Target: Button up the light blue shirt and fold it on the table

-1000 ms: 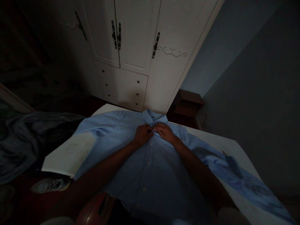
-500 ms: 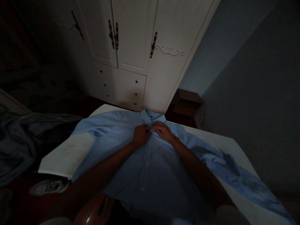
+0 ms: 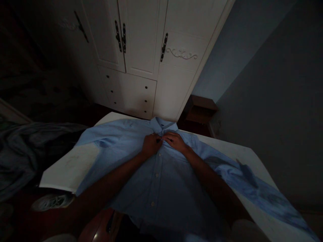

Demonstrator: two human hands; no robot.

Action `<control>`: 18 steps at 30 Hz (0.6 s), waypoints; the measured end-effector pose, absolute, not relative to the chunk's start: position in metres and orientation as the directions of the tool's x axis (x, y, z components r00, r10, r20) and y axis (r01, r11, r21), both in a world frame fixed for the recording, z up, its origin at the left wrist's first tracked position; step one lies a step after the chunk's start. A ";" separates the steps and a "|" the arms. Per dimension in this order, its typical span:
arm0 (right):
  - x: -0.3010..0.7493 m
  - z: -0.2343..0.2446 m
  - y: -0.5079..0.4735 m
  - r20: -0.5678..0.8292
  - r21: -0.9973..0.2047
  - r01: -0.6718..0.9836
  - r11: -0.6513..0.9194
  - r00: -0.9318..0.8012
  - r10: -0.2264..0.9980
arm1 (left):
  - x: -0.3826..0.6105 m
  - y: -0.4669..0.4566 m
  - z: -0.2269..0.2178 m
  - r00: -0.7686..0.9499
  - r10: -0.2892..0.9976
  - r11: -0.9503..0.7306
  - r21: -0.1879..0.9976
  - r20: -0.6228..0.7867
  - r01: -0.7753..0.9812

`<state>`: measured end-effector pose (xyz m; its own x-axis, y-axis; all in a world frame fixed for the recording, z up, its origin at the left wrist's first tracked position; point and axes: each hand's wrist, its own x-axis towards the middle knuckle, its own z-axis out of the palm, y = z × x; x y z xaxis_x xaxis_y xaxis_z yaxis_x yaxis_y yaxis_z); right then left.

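Observation:
A light blue button-up shirt point(image 3: 131, 134) lies face up and spread out, its collar point(image 3: 164, 126) at the far edge and its sleeves out to both sides. Just below the collar, my left hand point(image 3: 151, 144) pinches the front placket. My right hand point(image 3: 174, 141) meets it there, fingers closed on the same bit of cloth. The button between my fingertips, if there is one, is hidden. Further down the placket, several pale buttons point(image 3: 156, 175) show in a line.
Under the shirt is a white table point(image 3: 73, 164). Behind it stands a white wardrobe point(image 3: 141, 40) with dark handles. Grey cloth point(image 3: 20, 151) is heaped at the left, above a shoe point(image 3: 51, 202) on the floor. A small brown cabinet point(image 3: 202, 109) stands by the wall.
Both hands stay at the same spot on the placket, with only slight finger movement. The whole view has shifted very slightly.

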<state>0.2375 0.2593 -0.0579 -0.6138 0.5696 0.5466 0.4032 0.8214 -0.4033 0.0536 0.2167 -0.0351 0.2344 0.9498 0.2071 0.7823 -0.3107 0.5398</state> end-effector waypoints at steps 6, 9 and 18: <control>0.238 -0.057 0.258 0.537 -0.403 0.405 0.821 -0.622 0.570 | 0.055 0.213 -0.028 0.336 0.923 -0.384 0.375 0.189 0.844; 0.238 -0.055 0.257 0.534 -0.399 0.411 0.820 -0.622 0.572 | 0.056 0.211 -0.026 0.334 0.926 -0.374 0.314 0.177 0.873; 0.241 -0.049 0.251 0.560 -0.251 0.470 0.846 -0.643 0.523 | 0.052 0.220 -0.038 0.269 0.948 -0.318 0.496 0.171 0.808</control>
<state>0.2412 0.2514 -0.0486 -0.6431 0.5227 0.5596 0.4698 0.8464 -0.2507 0.0518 0.2198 -0.0377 0.2685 0.9480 0.1708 0.8081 -0.3182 0.4957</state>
